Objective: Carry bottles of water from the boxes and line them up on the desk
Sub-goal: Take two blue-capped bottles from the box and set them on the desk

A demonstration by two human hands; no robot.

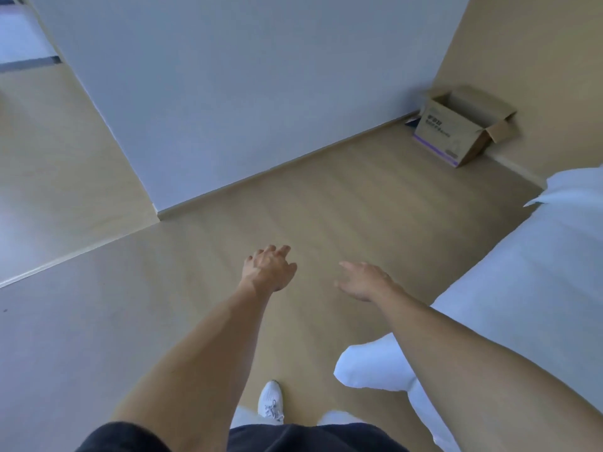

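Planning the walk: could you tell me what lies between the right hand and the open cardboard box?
Only bare wooden floor between right hand and open cardboard box, in the head view.

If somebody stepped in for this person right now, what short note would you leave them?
Left hand: empty, fingers relaxed, held out over the floor.
Right hand: empty, fingers spread.
One open cardboard box stands on the floor in the far right corner, against the wall. Its inside cannot be seen from here.
No bottle and no desk are in view, so how many are already lined up cannot be told.
Left to do: probably walk to the box, check for bottles, carry them to the desk.
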